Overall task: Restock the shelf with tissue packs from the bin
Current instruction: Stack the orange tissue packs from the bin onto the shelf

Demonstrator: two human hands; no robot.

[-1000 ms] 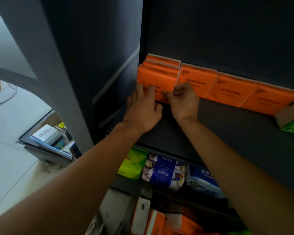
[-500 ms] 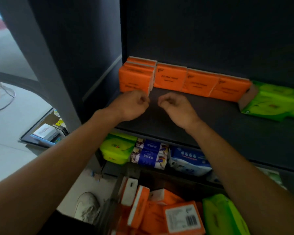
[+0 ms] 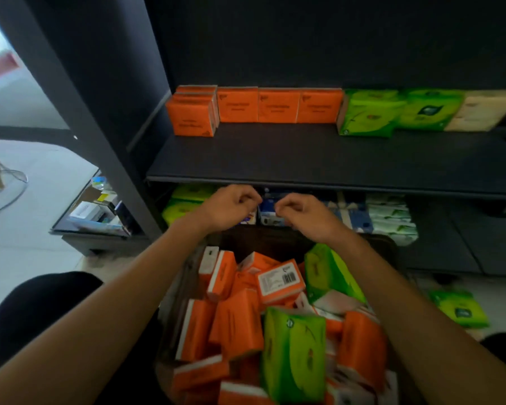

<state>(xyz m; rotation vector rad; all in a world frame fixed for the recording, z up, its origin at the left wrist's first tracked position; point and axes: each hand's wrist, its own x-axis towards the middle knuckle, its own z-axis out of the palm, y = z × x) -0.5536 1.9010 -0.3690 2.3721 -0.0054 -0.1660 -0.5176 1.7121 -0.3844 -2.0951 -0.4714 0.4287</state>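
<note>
Head view takes in a dark shelving unit [image 3: 105, 83] across the far side, with its upper shelf [image 3: 304, 159] running left to right in front of you. A row of orange tissue packs [image 3: 278, 106] stands upright against the back of that shelf, the packs touching side by side. At the left end, a front orange pack [image 3: 192, 119] stands nearer you than the row. Touching the row's right end are two green tissue packs [image 3: 368, 115], then a cream pack [image 3: 482, 111] at the far right.

Near you, the bin [image 3: 275, 242] sits close to the unit, heaped with loose orange packs [image 3: 237, 323] lying at all angles. Among them, a near green pack [image 3: 294, 355] stands tilted in the middle, and a second green pack [image 3: 330, 273] leans on the bin's far right side. One labelled orange pack [image 3: 281, 280] shows a barcode facing up.

On the lower shelf, partly hidden by your hands, you can see lime packs [image 3: 184, 200] at the left, blue packs [image 3: 357, 217] in the middle and white-and-green packs [image 3: 392, 217] at the right. A floor green pack [image 3: 459, 308] lies right of the bin.

Your left grip [image 3: 231, 207] and right grip [image 3: 301, 213] hang side by side, close but apart, above the bin's far edge. Each has its fingers curled in toward the palm and holds nothing.
</note>
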